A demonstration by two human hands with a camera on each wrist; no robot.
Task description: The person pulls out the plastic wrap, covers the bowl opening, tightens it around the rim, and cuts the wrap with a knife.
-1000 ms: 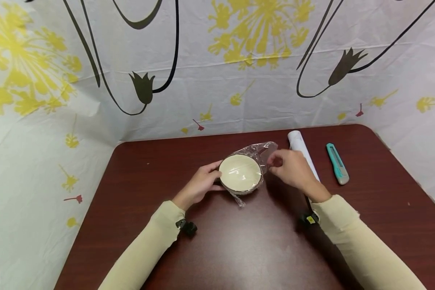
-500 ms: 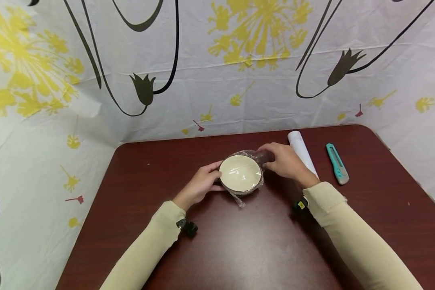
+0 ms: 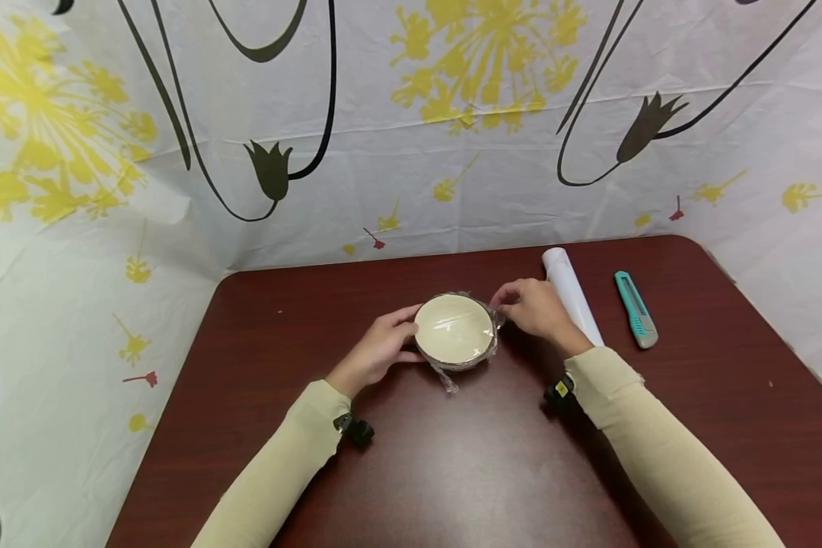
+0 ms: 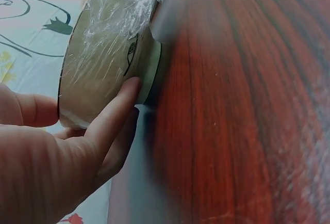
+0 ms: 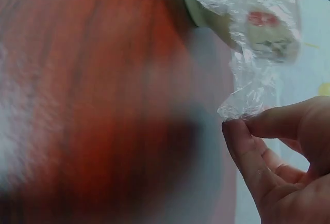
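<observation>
A cream bowl [image 3: 454, 329] stands on the table with clear plastic wrap stretched over its mouth and bunched down its sides. My left hand [image 3: 381, 346] grips the bowl from the left, thumb at the rim and fingers against the outer wall; the left wrist view shows this hold on the bowl [image 4: 98, 64]. On the other side, my right hand [image 3: 536, 308] pinches a gathered end of the plastic wrap [image 5: 247, 97] between thumb and forefinger. A twisted tail of wrap hangs from the bowl's front. The bowl's underside is hidden.
Behind my right hand lies a white roll [image 3: 571, 293], partly covered by the forearm. Farther right is a teal utility knife [image 3: 635, 310]. The dark red table [image 3: 493, 472] ends at a wall covered with patterned sheeting [image 3: 411, 205].
My right hand has moved left and in toward the bowl. The loose wrap that stuck out at the bowl's upper right is now gathered close to the rim. The left hand stays put.
</observation>
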